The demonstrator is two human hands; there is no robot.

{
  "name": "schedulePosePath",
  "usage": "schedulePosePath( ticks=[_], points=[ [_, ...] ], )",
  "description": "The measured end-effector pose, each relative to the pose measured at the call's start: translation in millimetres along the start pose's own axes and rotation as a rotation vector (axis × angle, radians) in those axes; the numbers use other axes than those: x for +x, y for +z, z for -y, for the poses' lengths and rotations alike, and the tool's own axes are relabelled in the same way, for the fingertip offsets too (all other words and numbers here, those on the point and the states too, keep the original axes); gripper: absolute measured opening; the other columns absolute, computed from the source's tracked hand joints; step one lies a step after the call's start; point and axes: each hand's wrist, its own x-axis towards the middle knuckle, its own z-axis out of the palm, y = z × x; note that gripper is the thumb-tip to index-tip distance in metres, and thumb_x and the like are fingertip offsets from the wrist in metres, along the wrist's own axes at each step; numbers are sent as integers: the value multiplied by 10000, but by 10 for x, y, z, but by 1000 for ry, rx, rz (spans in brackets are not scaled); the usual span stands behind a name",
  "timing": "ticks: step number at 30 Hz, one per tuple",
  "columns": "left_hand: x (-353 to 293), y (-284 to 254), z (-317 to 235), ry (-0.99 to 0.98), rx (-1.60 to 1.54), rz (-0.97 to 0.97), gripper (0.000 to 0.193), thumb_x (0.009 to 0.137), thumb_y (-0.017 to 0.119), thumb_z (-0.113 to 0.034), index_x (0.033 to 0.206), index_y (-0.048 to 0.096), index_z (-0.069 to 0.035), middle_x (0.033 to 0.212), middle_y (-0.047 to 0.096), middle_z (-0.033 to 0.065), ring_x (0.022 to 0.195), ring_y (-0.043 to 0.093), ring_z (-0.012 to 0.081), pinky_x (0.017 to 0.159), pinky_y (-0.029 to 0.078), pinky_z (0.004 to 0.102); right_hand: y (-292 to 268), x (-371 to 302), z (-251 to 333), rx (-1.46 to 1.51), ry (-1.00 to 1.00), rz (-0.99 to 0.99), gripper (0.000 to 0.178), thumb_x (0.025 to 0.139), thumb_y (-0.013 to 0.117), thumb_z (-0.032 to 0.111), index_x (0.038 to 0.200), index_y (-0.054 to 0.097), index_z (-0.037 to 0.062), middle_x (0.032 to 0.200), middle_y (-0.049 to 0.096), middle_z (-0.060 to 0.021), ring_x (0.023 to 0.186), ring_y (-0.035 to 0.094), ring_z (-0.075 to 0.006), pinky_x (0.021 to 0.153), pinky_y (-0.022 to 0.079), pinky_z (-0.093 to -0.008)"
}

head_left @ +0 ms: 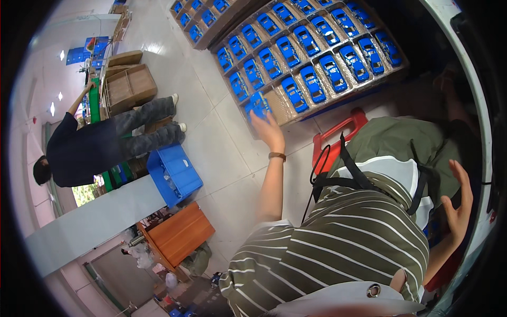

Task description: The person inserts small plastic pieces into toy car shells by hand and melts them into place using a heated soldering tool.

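Note:
Rows of blue toy cars (311, 83) lie in clear plastic trays inside a cardboard box (338, 101). At the box's near left corner my left hand (268, 127) has its fingers closed on a blue toy car (257, 103), tilted and slightly blurred. Beside that car, a patch of bare brown cardboard (278, 105) shows in the row. My right hand (458, 206) is apart from the box, off to the right of my lap, with thumb and fingers spread and nothing in them.
A second box of blue cars (199, 21) stands behind the first. A red plastic stool (338, 134) is beside my legs. To the left are a blue crate (174, 174), a wooden cabinet (179, 232) and another person (100, 145) working by cardboard boxes (129, 90). A white edge (478, 100) runs along the right.

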Motion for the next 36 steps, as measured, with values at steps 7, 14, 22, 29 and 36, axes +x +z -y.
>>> schedulePosePath(
  ticks=[7, 14, 22, 29, 36],
  points=[
    [-147, 437, 44, 127, 193, -22, 562, 826, 580, -155, 1294, 323, 21, 1218, 441, 225, 1147, 398, 375, 972, 317, 442, 47, -111, 72, -3, 99, -10, 671, 755, 630, 382, 1252, 451, -31, 1190, 533, -180, 1112, 505, -288, 969, 349, -379],
    [12, 377, 247, 152, 428, -128, 474, 806, 616, -214, 1206, 431, -39, 1113, 495, 162, 1100, 412, 332, 927, 331, 433, 144, -145, 68, 7, 104, -18, 665, 753, 628, 372, 1259, 451, -22, 1190, 534, -183, 1107, 510, -282, 963, 350, -374],
    [429, 303, 731, 61, 706, 315, 453, 757, 675, -300, 1059, 506, -8, 1061, 524, 205, 1015, 489, 366, 833, 434, 457, 111, -113, 23, 30, 33, -81, 567, 724, 670, 303, 1165, 522, -22, 1050, 591, -173, 977, 572, -314, 840, 434, -354],
    [300, 192, 530, 185, 707, 137, 381, 730, 633, -126, 1047, 448, -25, 1020, 456, 207, 864, 557, 390, 684, 489, 456, 20, -315, -143, 80, 26, -164, 509, 697, 683, 181, 1161, 533, 34, 1030, 612, -134, 944, 581, -309, 823, 461, -368],
    [500, -203, -54, 287, 535, -16, 472, 756, 616, -141, 1160, 404, -19, 1008, 436, 189, 866, 551, 405, 662, 492, 482, 117, -525, -356, 118, 95, -219, 519, 712, 677, 195, 1188, 522, 59, 1008, 613, -134, 910, 583, -308, 792, 458, -372]
  ],
)
